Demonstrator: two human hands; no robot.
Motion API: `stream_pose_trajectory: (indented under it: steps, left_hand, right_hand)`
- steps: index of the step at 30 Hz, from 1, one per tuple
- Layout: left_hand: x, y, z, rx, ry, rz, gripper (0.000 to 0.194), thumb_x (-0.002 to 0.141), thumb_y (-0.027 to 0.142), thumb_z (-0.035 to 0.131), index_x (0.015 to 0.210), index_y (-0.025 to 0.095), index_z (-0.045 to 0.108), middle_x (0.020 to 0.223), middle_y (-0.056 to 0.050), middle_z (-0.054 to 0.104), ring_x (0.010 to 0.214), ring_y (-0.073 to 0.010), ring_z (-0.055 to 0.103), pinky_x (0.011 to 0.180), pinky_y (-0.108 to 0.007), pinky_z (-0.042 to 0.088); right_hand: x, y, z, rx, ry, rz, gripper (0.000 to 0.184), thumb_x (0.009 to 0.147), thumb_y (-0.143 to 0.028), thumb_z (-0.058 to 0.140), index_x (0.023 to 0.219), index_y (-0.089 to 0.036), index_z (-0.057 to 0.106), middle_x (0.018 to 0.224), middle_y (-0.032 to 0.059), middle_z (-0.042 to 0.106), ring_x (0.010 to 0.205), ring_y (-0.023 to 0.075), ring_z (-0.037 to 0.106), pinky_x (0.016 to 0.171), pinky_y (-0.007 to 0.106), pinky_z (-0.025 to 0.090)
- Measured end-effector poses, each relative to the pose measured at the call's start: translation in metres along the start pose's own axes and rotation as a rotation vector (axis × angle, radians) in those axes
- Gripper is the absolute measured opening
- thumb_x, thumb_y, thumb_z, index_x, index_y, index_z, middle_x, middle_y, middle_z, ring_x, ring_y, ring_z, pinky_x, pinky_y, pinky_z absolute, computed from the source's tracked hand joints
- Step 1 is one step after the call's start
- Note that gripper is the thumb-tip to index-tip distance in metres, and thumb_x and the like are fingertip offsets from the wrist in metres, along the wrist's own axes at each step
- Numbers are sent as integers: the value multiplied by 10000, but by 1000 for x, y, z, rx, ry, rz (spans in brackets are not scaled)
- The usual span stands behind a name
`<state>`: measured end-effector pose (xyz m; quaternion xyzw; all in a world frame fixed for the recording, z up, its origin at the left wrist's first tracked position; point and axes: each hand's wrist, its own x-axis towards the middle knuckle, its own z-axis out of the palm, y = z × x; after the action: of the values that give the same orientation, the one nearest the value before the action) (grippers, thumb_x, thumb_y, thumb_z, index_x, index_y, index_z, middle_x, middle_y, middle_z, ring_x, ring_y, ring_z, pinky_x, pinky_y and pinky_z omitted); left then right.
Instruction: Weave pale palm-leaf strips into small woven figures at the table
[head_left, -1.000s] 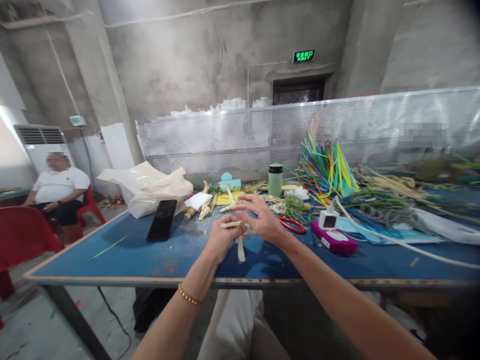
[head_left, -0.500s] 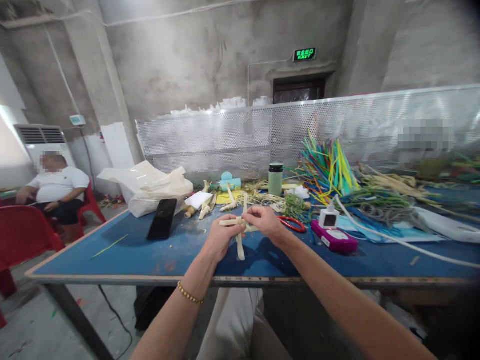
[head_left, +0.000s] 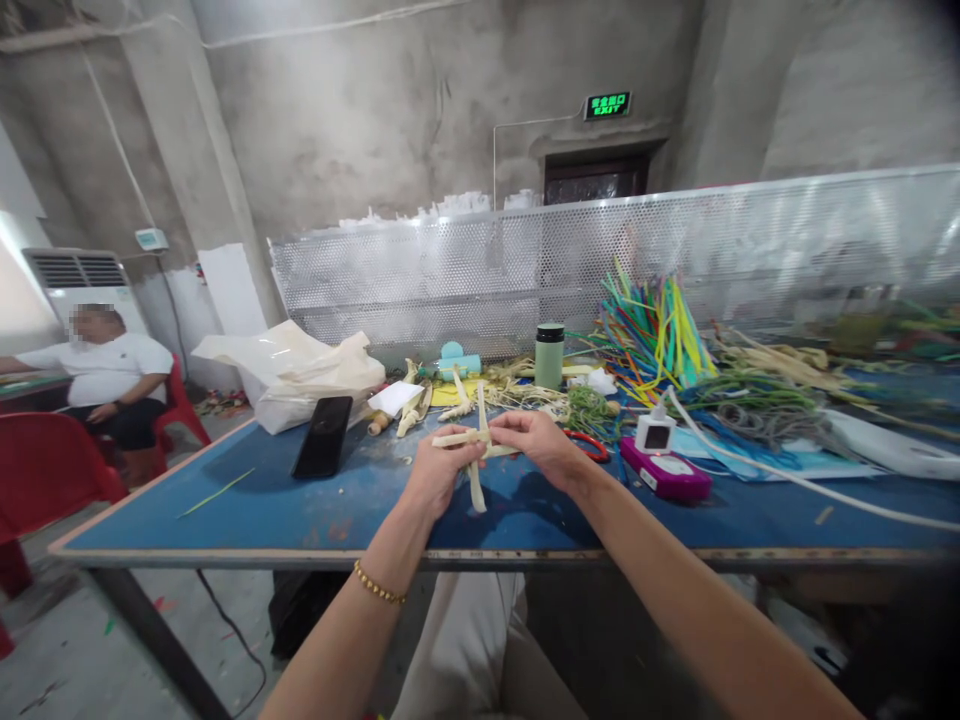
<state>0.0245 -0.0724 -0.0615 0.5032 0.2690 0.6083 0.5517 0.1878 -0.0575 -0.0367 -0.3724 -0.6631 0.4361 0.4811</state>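
Observation:
Pale, flat plant-fibre strips point(head_left: 478, 490) cross one another between my two hands, just above the blue table point(head_left: 300, 520). My left hand point(head_left: 439, 475), with a gold bead bracelet at the wrist, pinches the crossing from the left, thumb on top. One strip end juts out over its fingers. My right hand point(head_left: 536, 443) has thumb and fingertips closed on a strip at the crossing's right side. One strip stands up away from me, and another hangs toward the table's front edge. How the strips interlace at the centre is too small to tell.
A black phone point(head_left: 322, 437) and a plastic bag point(head_left: 300, 375) lie to the left. Behind my hands stands a green bottle point(head_left: 550, 357). Red-handled scissors point(head_left: 589, 446), a purple box point(head_left: 666, 470), a white cable and colourful strips point(head_left: 652, 335) are rightward. A person sits far left.
My right fingers have shifted slightly at the crossing, and the upright strip now leans more to the left. The seated person's arm has stretched out to the left.

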Motion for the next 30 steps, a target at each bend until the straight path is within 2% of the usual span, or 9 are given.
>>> stream_pose_trajectory:
  steps: [6,15,19,22,30]
  left_hand:
    - [-1,-1,0,30,-10,1,363,503,241,846,771,115,635,680,-10,616,588,-118,568,576,-269,484]
    - [-2,-1,1,19,-55,-8,383,501,235,846,794,118,628,695,-14,624,584,-115,568,566,-261,471]
    - [-2,-1,1,41,-62,-12,380,510,240,843,801,119,630,690,-14,625,586,-117,568,568,-263,472]
    - [-2,-1,1,28,-71,-17,377,522,247,844,804,120,627,694,-11,623,593,-113,566,580,-261,483]
    - [-2,-3,-2,93,-71,-40,353,690,457,718,776,128,623,645,-15,608,520,-122,562,530,-267,466]
  right_hand:
    - [2,2,-2,166,-38,98,336,613,-427,777,684,-116,671,574,7,620,472,73,491,455,201,375]
    - [0,-1,-2,215,-123,137,315,576,-339,815,757,-123,675,621,7,651,522,93,561,508,209,428]
    - [-2,-4,-1,164,-119,136,281,576,-316,809,684,-127,632,556,-30,586,484,65,497,477,193,374]
    - [-2,-3,-2,72,-99,76,258,607,-312,784,644,-124,612,526,-44,539,478,52,446,465,185,328]
    - [2,3,-4,-71,-71,-22,265,654,-359,738,663,-130,605,568,-14,555,519,82,476,484,212,361]
